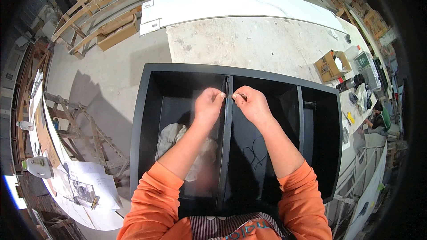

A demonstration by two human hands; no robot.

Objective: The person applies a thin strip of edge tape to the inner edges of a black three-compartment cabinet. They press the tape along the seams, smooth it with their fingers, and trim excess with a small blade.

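Observation:
A black open-fronted cabinet lies before me, split into compartments by upright dividers. Both my hands meet over the far part of the middle divider, one on each side of it. My left hand is closed in a pinch at the divider's left face, beside a thin dark strip. My right hand pinches something small and dark at the right face; its kind is too small to tell. In the left compartment, under my left forearm, lies a crumpled whitish cloth. A thin dark looped line shows in the middle compartment.
A pale worktable carries a long white marbled panel. At right are an open cardboard box, bottles and tools, with a person beyond. Leftward stand wooden trestles and a board with papers.

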